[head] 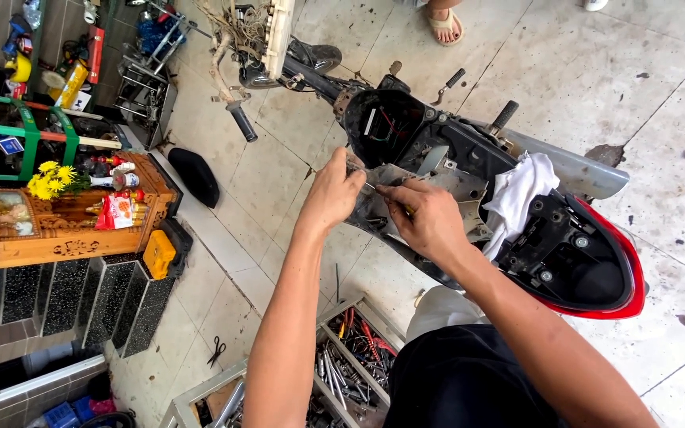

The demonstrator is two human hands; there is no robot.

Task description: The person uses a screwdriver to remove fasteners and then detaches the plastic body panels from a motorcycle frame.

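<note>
Slippage is the main risk: the thin metal tool (372,189) pinched in the right hand (430,218) could skid off the stripped red-and-black scooter frame (469,182) at centre, where the left hand (333,194) grips closed. Far left, red and yellow packets (116,212) sit in a small wooden cabinet (73,238).
</note>
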